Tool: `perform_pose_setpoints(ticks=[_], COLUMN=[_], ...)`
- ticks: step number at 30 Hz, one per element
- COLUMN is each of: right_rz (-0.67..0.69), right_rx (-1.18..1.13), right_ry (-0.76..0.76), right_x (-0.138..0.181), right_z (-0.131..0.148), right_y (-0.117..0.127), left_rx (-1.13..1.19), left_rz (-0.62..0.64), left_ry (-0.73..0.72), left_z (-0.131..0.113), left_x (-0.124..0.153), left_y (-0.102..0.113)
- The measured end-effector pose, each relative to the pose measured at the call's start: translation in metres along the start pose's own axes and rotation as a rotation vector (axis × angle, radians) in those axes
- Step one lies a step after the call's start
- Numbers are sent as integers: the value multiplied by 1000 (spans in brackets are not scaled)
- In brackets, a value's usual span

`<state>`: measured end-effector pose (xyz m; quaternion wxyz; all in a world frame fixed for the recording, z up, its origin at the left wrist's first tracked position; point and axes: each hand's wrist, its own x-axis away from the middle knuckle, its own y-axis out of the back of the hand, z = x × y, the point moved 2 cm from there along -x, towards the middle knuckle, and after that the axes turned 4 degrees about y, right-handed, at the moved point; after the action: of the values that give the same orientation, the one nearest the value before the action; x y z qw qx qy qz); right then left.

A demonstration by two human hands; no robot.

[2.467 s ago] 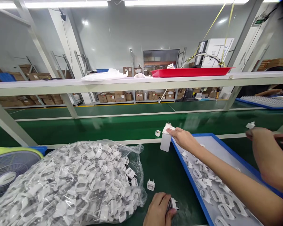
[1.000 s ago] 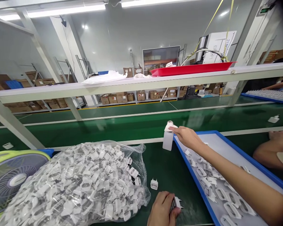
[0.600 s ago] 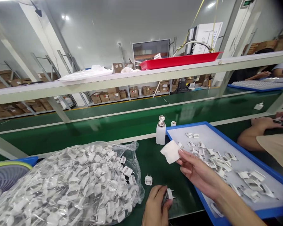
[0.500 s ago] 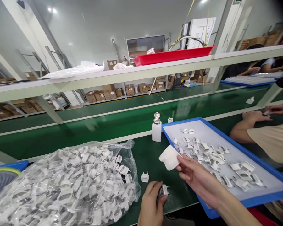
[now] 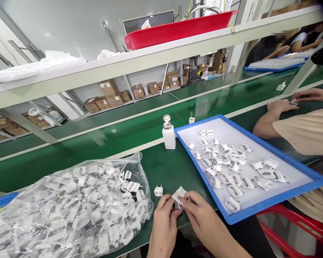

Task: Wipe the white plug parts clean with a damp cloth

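Observation:
My left hand (image 5: pixel 165 218) is closed around a white plug housing, mostly hidden by fingers and cloth. In my right hand (image 5: pixel 197 211) a white wiping cloth (image 5: pixel 179 193) is pinched and pressed against that housing. One loose plug housing (image 5: pixel 158 190) with two pins stands on the green bench just beyond my left hand. Left of my hands lies a clear plastic bag (image 5: pixel 78 211) full of similar white housings. On the right, a blue-rimmed tray (image 5: pixel 274 202) holds several more, scattered over its white bottom.
A white pump bottle (image 5: pixel 169 134) stands behind my hands, near the tray's corner. Above the bench runs a shelf bearing a red tray (image 5: pixel 177 32). A co-worker's arm (image 5: pixel 269 123) rests beyond the blue-rimmed tray. A red stool (image 5: pixel 293 222) is at the lower right.
My right hand has brought the cloth down and left onto the housing in my left hand. The view has tilted downward.

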<state>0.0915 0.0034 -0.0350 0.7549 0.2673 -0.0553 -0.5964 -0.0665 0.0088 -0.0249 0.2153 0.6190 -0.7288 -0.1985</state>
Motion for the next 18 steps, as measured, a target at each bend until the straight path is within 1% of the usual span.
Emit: perform_pose_setpoints(ticks=[2, 5, 9, 13, 14, 15, 16, 18], right_rz=[70, 112, 148, 172, 163, 136, 84, -69], right_rx=[58, 130, 166, 98, 24, -105, -286, -739], right_ry=[51, 104, 158, 182, 149, 78, -38, -362], right_x=[7, 19, 29, 30, 29, 28, 27, 27], right_z=[-5, -12, -15, -10, -7, -4, -1, 5], right_y=[-13, -21, -15, -2, 2, 7, 12, 23], left_rx=[10, 14, 16, 9, 13, 20, 29, 38], left_rz=[-50, -87, -90, -91, -90, -88, -84, -72], left_ry=[-5, -12, -2, 3, 5, 6, 8, 20], left_z=[2, 8, 14, 15, 15, 14, 14, 12], left_x=[0, 1, 2, 1, 1, 1, 1, 3], left_y=[-3, -7, -7, -5, -4, -4, -3, -2])
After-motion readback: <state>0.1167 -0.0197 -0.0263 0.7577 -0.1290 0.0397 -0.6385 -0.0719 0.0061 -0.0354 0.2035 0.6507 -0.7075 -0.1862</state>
